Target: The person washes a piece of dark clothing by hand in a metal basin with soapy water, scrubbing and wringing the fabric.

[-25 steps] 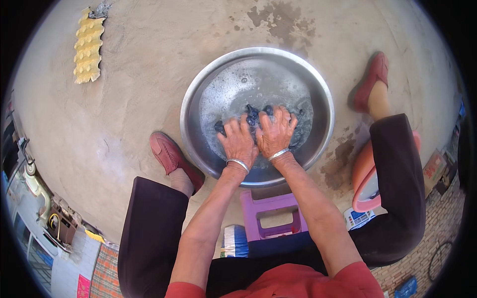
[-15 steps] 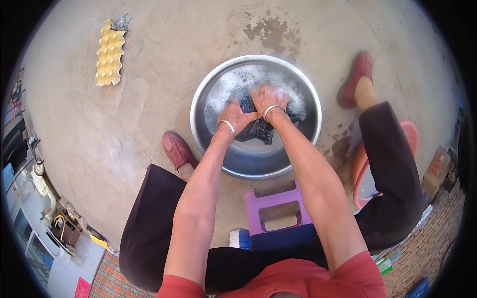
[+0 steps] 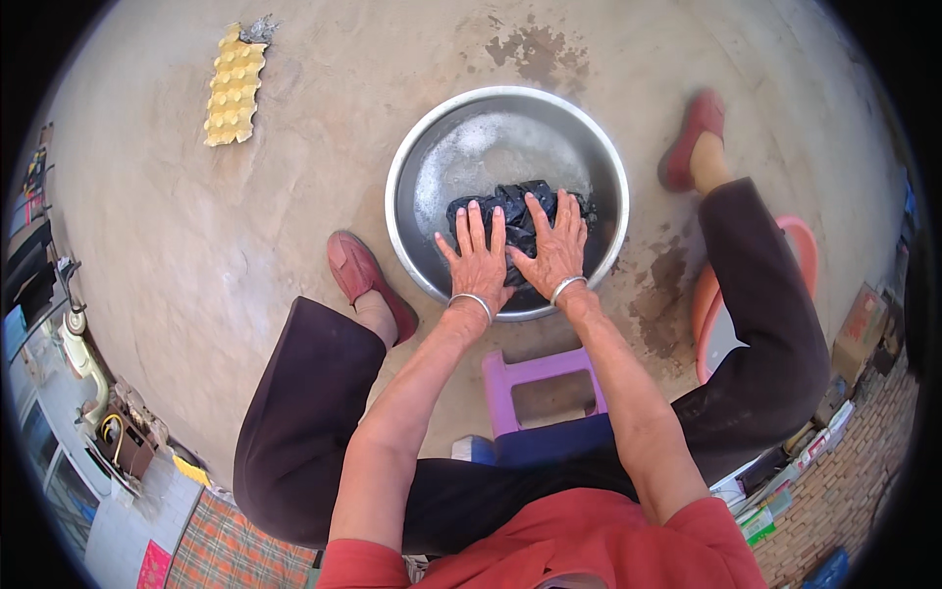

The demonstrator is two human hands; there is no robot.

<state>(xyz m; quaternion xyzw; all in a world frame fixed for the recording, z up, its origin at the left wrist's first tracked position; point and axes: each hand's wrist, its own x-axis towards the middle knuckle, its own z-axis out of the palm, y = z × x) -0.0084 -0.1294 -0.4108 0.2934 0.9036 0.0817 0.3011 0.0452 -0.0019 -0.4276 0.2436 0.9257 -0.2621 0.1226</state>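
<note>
Fingers spread, my left hand [image 3: 478,258] lies on a dark, wet, bunched-up cloth [image 3: 515,202] in a round metal basin [image 3: 392,196]. Beside it my right hand [image 3: 556,245] presses on the same cloth, its fingers stretched out too. Both hands are near the basin's close side, each with a silver bangle at the wrist. Soapy water [image 3: 476,142] with pale foam shows on the far side of the cloth. What kind of garment or fabric it is cannot be made out.
A purple stool [image 3: 500,398] stands between my legs, just below the basin. A pink tub [image 3: 807,257] sits behind my right leg. On the concrete floor at the far left lies a yellow egg tray [image 3: 235,88]. Wet patches [image 3: 538,54] mark the ground.
Both hands have come from the foamy middle of the basin toward me, and the dark cloth has been gathered at the near side. The fingers, bent into the cloth before, are spread.
</note>
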